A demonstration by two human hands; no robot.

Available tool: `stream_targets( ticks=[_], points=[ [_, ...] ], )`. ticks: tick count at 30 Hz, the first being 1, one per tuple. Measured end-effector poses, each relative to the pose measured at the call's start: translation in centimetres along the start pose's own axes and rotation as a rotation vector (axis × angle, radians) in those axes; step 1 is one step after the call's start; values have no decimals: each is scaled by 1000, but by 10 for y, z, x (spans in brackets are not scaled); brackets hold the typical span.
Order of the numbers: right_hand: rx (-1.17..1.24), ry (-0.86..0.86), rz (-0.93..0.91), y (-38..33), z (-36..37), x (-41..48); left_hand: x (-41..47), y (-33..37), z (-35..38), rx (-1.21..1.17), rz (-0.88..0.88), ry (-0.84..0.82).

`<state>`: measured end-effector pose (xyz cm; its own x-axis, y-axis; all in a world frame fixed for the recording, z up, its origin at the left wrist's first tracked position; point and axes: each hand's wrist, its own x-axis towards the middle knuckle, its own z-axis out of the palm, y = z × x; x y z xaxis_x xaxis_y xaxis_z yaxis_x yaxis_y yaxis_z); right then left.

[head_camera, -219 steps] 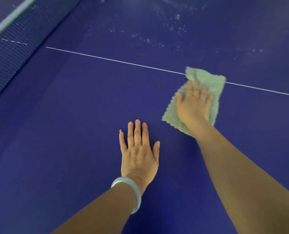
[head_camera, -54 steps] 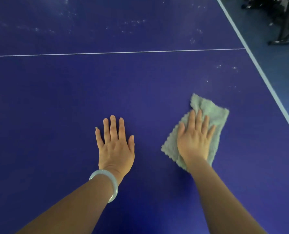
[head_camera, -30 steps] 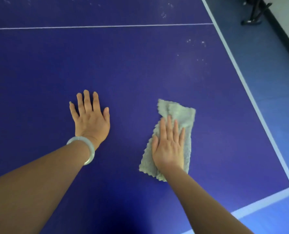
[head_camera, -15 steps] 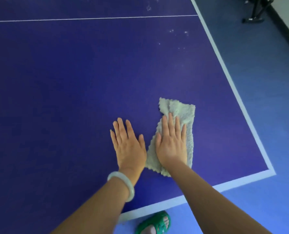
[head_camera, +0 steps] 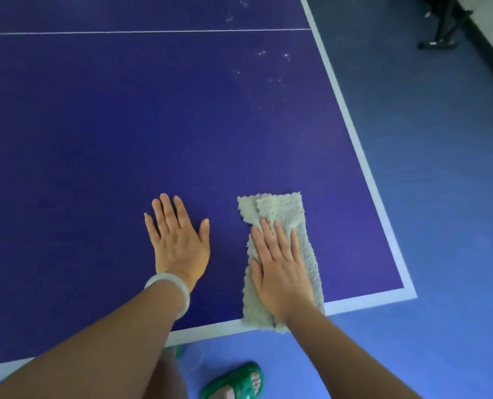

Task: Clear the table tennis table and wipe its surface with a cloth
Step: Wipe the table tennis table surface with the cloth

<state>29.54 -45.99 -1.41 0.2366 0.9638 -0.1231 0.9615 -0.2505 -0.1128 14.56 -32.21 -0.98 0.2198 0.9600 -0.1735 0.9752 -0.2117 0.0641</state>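
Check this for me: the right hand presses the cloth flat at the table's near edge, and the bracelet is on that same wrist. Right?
Not quite: the head view shows the bracelet on the wrist of the left hand, which rests flat on the table. The right hand does press the cloth flat at the table's near edge.

Loads of open blue table [head_camera: 124, 125] from 9 round to 12 o'clock of the hands, only white specks [head_camera: 268, 67] up at 1. The left hand [head_camera: 179, 249] lies flat; at its 3 o'clock the right hand [head_camera: 282, 272] presses flat on the cloth [head_camera: 280, 208], narrow gap between. Table edge is close at 6, corner at 4. There's a green slipper [head_camera: 233, 381] on the floor [head_camera: 441, 226] at 6, dark stand [head_camera: 438, 44] far off at 1.
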Motion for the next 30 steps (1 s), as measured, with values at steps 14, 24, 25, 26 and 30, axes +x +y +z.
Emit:
stream_targets(
  ticks=[14, 24, 25, 26, 30],
  points=[
    [-47, -46, -129, 34, -12, 35, 0, 3, 6, 13, -27, 62],
    [-147, -138, -332, 197, -37, 31, 0, 5, 7, -40, -42, 98],
    [-134, -135, -269, 199, -41, 44, 1, 5, 7, -36, -43, 104],
    [-128, -136, -223, 197, -43, 52, 1, 4, 8, -34, -47, 107],
    [-156, -132, -321, 195, -39, 33, 1, 9, 6, -40, -74, 68]
  ],
)
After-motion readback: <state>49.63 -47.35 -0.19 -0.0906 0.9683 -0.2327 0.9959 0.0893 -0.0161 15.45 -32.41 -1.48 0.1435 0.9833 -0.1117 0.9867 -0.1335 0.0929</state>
